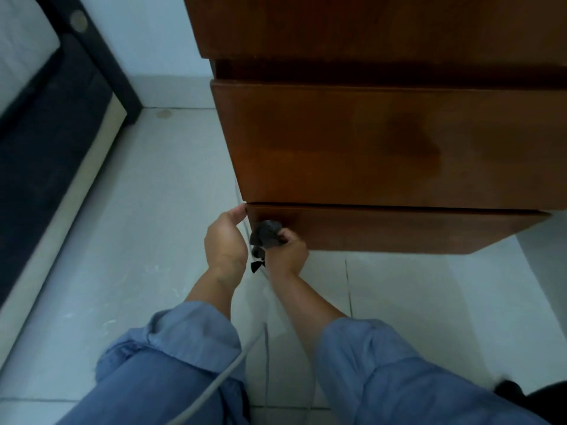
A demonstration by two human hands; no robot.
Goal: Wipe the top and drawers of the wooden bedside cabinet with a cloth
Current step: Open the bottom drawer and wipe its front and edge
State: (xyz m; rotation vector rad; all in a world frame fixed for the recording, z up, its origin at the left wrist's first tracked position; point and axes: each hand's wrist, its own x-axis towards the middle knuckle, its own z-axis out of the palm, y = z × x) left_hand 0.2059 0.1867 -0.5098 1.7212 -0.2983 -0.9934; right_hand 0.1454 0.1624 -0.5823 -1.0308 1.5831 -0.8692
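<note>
The wooden bedside cabinet (352,142) fills the upper right, seen from above, with its drawer fronts stacked down toward the floor. My right hand (287,251) is shut on a dark grey cloth (266,233) and presses it against the left end of the lowest drawer front (399,230). My left hand (225,237) rests at the left corner of that drawer, thumb touching the edge, fingers curled with nothing in them. Both forearms come out of rolled blue sleeves.
A bed with a dark frame (52,142) runs along the left. The floor is pale tile (138,240). A grey cable (233,363) trails across the floor between my arms. A light wall (165,50) stands behind the cabinet.
</note>
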